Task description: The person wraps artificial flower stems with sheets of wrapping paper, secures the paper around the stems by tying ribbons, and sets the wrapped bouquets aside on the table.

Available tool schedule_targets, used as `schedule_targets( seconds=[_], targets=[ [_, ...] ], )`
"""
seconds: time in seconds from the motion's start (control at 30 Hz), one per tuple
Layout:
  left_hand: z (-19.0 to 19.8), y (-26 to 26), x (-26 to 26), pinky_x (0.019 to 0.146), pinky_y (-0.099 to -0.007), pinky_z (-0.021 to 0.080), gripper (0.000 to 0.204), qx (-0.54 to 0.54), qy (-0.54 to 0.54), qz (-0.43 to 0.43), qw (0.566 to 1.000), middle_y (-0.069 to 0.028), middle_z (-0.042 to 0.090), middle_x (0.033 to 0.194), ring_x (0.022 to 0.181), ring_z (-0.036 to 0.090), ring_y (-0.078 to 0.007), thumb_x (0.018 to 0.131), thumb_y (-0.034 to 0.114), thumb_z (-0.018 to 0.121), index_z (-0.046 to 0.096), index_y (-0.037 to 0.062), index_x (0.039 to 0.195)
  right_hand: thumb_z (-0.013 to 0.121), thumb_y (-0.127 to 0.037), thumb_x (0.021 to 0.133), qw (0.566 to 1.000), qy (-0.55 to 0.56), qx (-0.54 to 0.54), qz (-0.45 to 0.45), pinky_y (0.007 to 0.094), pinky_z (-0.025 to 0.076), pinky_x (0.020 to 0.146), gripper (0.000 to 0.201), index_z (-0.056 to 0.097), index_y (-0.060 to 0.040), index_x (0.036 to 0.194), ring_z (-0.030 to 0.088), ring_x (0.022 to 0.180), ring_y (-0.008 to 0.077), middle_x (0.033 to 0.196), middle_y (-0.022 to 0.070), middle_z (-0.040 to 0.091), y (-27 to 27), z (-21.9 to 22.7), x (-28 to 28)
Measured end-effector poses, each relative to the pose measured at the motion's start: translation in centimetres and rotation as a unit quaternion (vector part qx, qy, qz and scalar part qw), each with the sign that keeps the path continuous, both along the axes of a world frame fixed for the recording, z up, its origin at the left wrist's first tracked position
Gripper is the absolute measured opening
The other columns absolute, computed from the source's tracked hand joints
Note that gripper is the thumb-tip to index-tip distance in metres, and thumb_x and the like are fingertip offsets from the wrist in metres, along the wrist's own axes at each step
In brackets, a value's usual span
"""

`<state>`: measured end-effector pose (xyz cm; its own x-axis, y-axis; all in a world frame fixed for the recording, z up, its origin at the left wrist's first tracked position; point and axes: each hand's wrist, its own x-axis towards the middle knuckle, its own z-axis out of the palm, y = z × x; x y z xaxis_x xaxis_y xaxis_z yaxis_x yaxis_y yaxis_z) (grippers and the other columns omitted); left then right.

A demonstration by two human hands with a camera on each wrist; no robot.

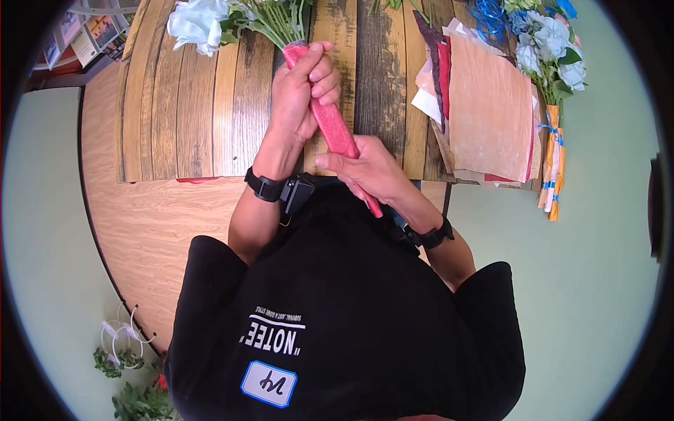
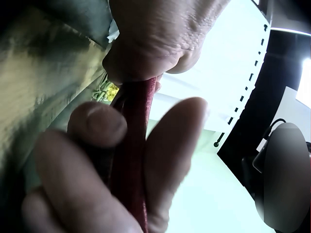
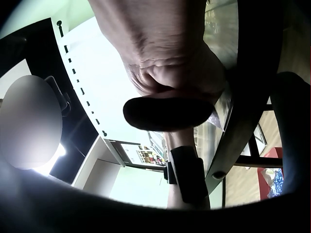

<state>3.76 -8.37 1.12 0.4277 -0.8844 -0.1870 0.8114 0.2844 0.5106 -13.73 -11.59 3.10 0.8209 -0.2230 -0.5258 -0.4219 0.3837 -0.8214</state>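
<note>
A bouquet of artificial flowers with a pale blue bloom [image 1: 199, 27] and green stems [image 1: 281, 21] reaches over the table at the top left of the head view. Pinkish-red paper [image 1: 331, 125] wraps its stems into a long, flat handle slanting down toward the person's lap. My left hand [image 1: 298, 91] grips the wrap near its upper end, just below the bare stems. Lower down, my right hand [image 1: 372, 168] holds the same wrap, thumb laid across its upper face. In the left wrist view, the red wrap [image 2: 136, 111] runs between both hands.
A stack of tan wrapping paper [image 1: 491, 105], with maroon sheets in it, lies on the wooden table [image 1: 175, 119] to the right. Beside it is another blue-flowered bouquet, its orange-wrapped handle [image 1: 552, 158] hanging past the table edge. Blue ribbon [image 1: 491, 17] curls behind the stack.
</note>
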Motion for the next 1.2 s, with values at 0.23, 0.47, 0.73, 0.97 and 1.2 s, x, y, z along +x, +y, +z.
schedule_targets(
  seconds=[0.23,0.47,0.73,0.97,1.2],
  targets=[
    [0.7,-1.4,0.8,0.046,-0.0224,0.033,0.023,0.001,-0.026,0.039,0.999,0.0037,0.04,0.07,0.053,0.035,-0.0059,0.105,0.019,0.055,0.052,-0.0015,0.116,0.071,-0.032,0.097,0.996,-0.031,0.067,-0.048,0.0231,0.04,0.036,0.033,0.058,-0.0029,0.089,0.052,0.04,0.0085,0.061,0.0024,0.057,0.2,-0.1,-1.2],
    [2.2,-2.0,1.0,0.043,-0.0211,0.031,0.023,-0.029,-0.028,0.038,0.998,0.0046,0.037,0.07,0.052,0.034,-0.0047,0.107,0.017,0.05,0.053,-0.0022,0.119,0.064,-0.033,0.101,0.963,-0.052,0.261,0.028,0.0237,0.041,0.038,0.031,0.059,-0.0029,0.104,0.049,0.04,0.0084,0.061,-0.0007,0.053,-1.5,-0.8,-1.7],
    [2.3,-1.8,0.7,0.042,-0.02,0.03,0.024,-0.025,-0.038,0.03,0.999,0.0044,0.037,0.07,0.052,0.034,-0.0044,0.108,0.02,0.05,0.052,-0.0017,0.119,0.064,-0.029,0.101,0.982,-0.082,0.168,0.036,0.0296,0.052,0.06,0.03,0.058,-0.0018,0.112,0.062,0.064,0.0161,0.079,0.0056,0.06,-1.7,0.1,-0.2],
    [2.3,-1.1,-0.2,0.04,-0.0208,0.03,0.025,-0.038,-0.038,-0.002,0.999,0.0047,0.035,0.069,0.05,0.033,-0.0045,0.108,0.022,0.049,0.051,0.0,0.119,0.058,-0.033,0.104,0.977,-0.017,0.212,0.012,0.0239,0.037,0.042,0.027,0.054,-0.0067,0.097,0.043,0.045,0.0064,0.063,-0.0037,0.045,-1.4,1.0,0.9],
    [1.9,-0.8,-0.4,0.04,-0.021,0.03,0.025,-0.035,-0.028,-0.029,0.999,0.0042,0.035,0.069,0.05,0.033,-0.0049,0.108,0.023,0.048,0.052,0.0003,0.118,0.065,-0.038,0.1,0.975,-0.045,0.219,0.006,0.0218,0.034,0.04,0.034,0.051,-0.0112,0.084,0.04,0.044,0.0037,0.06,-0.0076,0.04,-0.1,-0.1,0.1]
  ],
)
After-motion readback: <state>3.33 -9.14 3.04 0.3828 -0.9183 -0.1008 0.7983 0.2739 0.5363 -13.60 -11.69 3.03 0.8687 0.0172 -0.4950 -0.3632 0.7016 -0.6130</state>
